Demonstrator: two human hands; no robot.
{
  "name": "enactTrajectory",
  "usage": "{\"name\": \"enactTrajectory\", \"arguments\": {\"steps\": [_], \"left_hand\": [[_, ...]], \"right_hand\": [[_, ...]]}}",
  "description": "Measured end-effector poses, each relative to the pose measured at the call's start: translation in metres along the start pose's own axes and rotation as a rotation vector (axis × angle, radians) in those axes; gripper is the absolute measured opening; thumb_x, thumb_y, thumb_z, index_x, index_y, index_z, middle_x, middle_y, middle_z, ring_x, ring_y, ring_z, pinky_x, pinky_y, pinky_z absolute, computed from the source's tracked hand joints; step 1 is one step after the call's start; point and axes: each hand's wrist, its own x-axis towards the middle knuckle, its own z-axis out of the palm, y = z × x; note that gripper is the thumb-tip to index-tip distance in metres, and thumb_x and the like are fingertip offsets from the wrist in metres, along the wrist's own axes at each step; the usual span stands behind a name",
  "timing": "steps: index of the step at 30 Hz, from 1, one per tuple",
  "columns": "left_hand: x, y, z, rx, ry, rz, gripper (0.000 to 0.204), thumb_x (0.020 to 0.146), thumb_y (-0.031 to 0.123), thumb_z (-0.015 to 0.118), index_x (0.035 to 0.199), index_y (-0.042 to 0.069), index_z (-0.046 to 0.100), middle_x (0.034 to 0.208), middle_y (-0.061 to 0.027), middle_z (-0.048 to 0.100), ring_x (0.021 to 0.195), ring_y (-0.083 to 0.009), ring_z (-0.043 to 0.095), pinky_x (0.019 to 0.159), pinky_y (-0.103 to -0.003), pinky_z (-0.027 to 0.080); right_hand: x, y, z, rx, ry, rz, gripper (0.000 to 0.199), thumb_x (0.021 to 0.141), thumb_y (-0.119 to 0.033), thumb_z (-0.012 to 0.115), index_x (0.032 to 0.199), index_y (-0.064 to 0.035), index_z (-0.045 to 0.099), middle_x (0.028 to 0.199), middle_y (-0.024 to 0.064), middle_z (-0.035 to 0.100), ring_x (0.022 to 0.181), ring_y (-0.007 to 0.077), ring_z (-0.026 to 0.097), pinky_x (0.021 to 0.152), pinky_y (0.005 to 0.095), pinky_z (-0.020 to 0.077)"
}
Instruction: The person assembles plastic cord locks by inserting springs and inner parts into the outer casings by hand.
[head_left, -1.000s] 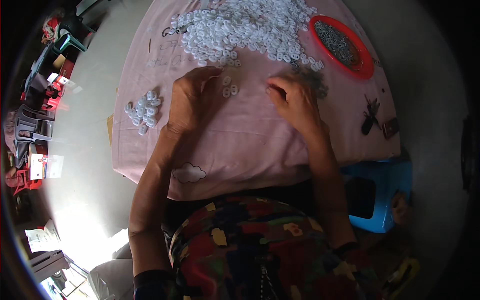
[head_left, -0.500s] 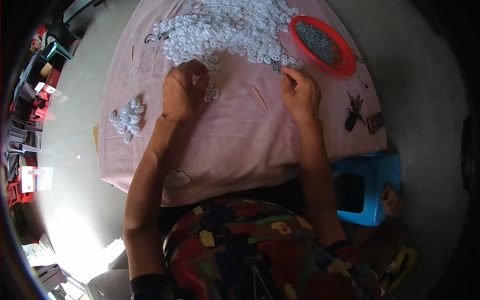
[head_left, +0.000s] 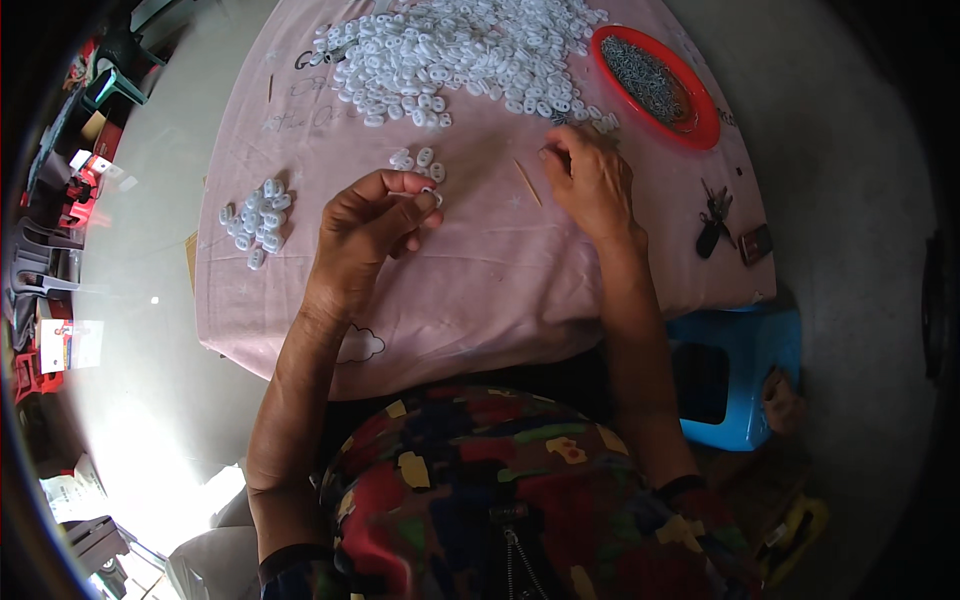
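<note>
the left hand (head_left: 365,228) is raised over the pink cloth (head_left: 480,300), its forearm slanting up and inward, wrist bent toward the middle. thumb and forefinger are pinched on a small white piece (head_left: 434,198), held just nearer the body than a few loose pieces (head_left: 425,158). the right hand (head_left: 592,182) is back-up, forearm nearly straight, fingers curled near the metal bits (head_left: 560,118); whether its fingertips grip anything, i cannot tell. a thin stick (head_left: 527,183) lies between the hands.
</note>
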Motion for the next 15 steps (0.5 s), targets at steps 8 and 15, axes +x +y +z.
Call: {"name": "enactTrajectory", "arguments": {"steps": [8,15], "left_hand": [[-0.018,-0.004,0.004,-0.390,-0.059,-0.136,0.016,0.090,0.011,0.061,0.106,0.007,0.063,0.083,-0.0029,0.065,0.067,-0.0059,0.054,0.061,-0.018,0.042],[-0.024,-0.007,-0.004,-0.467,-0.162,-0.159,0.018,0.091,0.012,0.061,0.107,0.004,0.062,0.088,-0.0045,0.066,0.069,-0.0055,0.055,0.062,-0.019,0.042]], "right_hand": [[-0.004,-0.007,0.001,0.043,-0.035,0.069,0.010,0.081,-0.012,0.062,0.088,-0.0054,0.060,0.079,0.0125,0.065,0.072,0.0327,0.063,0.067,0.0419,0.0480],[-0.004,-0.011,-0.003,0.070,-0.028,0.091,0.009,0.082,-0.012,0.060,0.088,-0.0047,0.059,0.078,0.0138,0.065,0.071,0.0326,0.063,0.066,0.0415,0.0482]]}}
